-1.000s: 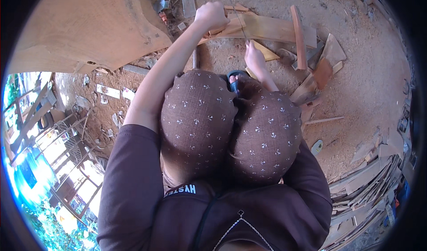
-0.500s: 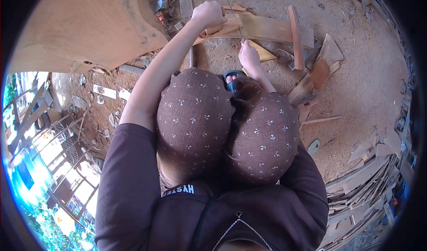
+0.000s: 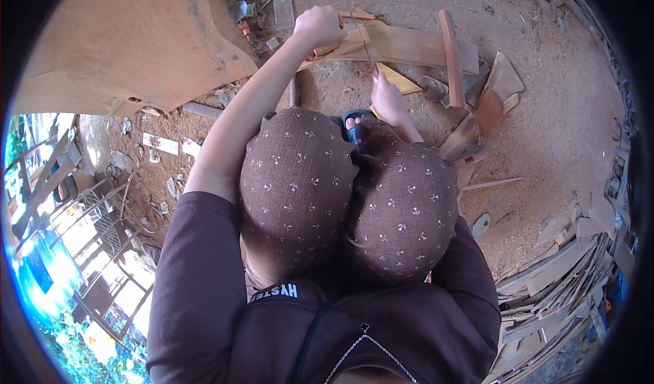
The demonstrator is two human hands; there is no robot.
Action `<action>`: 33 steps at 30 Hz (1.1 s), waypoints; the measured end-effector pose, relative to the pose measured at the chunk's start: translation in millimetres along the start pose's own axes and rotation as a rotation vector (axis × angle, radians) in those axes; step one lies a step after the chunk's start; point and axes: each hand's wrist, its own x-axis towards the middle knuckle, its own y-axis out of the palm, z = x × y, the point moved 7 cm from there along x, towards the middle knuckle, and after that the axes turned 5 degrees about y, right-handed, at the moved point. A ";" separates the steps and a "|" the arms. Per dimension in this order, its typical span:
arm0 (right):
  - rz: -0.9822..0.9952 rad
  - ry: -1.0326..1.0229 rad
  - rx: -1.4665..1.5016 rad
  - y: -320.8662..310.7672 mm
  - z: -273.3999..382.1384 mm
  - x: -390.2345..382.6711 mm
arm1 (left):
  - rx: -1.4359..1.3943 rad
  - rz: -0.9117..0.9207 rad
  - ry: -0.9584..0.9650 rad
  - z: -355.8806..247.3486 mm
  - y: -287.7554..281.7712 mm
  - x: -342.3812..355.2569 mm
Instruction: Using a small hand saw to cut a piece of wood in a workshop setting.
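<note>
- Progress: the work in hand looks to be sawing, judged part-way; a thin saw (image 3: 366, 43) lies over the right end of a light wood piece (image 3: 351, 42).
- Done: no finished cut or parted offcut can be confirmed; cut depth is too small to read.
- Left: any uncut remainder cannot be gauged, nor whether the blade bites or runs just beside the end.
- Location: the wood piece rests on a long plank (image 3: 415, 43) upon the dirt floor (image 3: 545, 112), ahead of the knees; a reddish bar (image 3: 452, 60) crosses that plank farther right.
- Orientation: the wood piece's long axis runs left to right, its right end slightly farther from the person. The saw points away and slightly left, steeply across it.
- Left hand (image 3: 319, 28): clenched over the wood piece's left part; fingertips hidden.
- Right hand (image 3: 390, 99): closed around the saw's near end; handle concealed.
</note>
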 end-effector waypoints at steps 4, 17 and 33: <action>-0.168 -0.022 0.028 -5.5 4.6 42.5 | -0.001 -0.041 0.020 -13.2 -2.3 8.5; -0.009 0.019 0.070 -2.4 -3.2 -3.5 | -0.011 -0.015 0.035 -3.7 -4.1 0.0; -0.045 0.008 0.000 11.4 -41.6 -38.0 | -0.022 0.024 0.096 -9.6 -5.7 -0.4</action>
